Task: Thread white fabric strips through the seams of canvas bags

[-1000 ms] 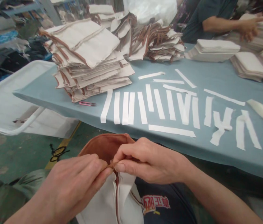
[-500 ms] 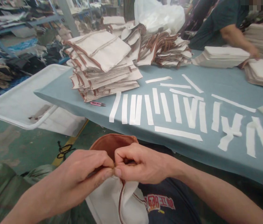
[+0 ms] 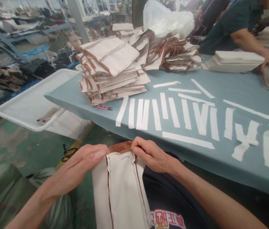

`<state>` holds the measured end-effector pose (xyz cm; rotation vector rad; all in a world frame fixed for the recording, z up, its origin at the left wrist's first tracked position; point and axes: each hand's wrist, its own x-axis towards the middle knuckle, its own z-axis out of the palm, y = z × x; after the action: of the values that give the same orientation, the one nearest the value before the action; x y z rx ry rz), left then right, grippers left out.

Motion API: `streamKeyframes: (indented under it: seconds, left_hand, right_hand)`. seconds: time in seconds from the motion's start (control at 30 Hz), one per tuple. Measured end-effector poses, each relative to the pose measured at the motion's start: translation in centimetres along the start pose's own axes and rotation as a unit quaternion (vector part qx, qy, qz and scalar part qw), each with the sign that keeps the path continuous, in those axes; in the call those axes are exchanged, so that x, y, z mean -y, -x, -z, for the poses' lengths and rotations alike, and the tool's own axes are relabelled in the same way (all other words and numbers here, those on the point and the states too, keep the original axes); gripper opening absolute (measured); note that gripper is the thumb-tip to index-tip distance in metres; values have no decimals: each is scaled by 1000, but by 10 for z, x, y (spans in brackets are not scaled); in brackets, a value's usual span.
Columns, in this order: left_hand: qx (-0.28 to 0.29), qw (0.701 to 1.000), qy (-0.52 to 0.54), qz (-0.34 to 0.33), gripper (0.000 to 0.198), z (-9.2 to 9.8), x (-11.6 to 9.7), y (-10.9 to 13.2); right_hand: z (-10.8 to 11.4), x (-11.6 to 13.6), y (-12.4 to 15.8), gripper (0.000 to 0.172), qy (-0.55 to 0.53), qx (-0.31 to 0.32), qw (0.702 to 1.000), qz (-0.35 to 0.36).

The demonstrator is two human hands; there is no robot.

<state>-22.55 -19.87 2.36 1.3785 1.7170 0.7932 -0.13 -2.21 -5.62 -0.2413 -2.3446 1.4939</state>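
Note:
Over my lap hangs a sewn fabric piece (image 3: 122, 184), off-white outside with brown seam edges and a brown inner side at its top opening. My left hand (image 3: 89, 162) grips the top edge at its left corner, thumb on the near face. At the right corner my right hand (image 3: 150, 156) pinches the same edge between thumb and curled fingers. Between the hands the top edge is stretched fairly straight, and its lower end runs out of view.
On the blue-covered table (image 3: 115, 111) lie several white strips (image 3: 155, 114), pink thread snips (image 3: 105, 107) and a stack of off-white pieces (image 3: 113, 70). A white bin (image 3: 39, 95) stands left. Across the table a co-worker's hand (image 3: 268, 58) touches another stack.
My hands have moved apart from a pinch close together to the two corners. The fabric piece now hangs flatter, its front panel spread out. The view has shifted slightly left.

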Motion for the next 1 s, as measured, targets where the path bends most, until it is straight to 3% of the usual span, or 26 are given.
streamKeyframes:
  seconds: [0.23,0.4,0.73,1.0]
  left_hand:
    - [68,991,114,-30,37,-4,-15,-7]
    - [80,992,99,-23,26,-6,-31,-13]
    - [82,990,110,-24,27,-5,-20,-16]
    - [78,988,131,4,56,-6,-28,-13]
  right_hand:
    - [-8,6,-15,20,191,-50,973,122]
    - [-9,7,-19,24,181,-61,969,158]
    - [-17,0,-22,21,136,-76,978,137]
    - [-14,4,-22,19,116,-85,980,135]
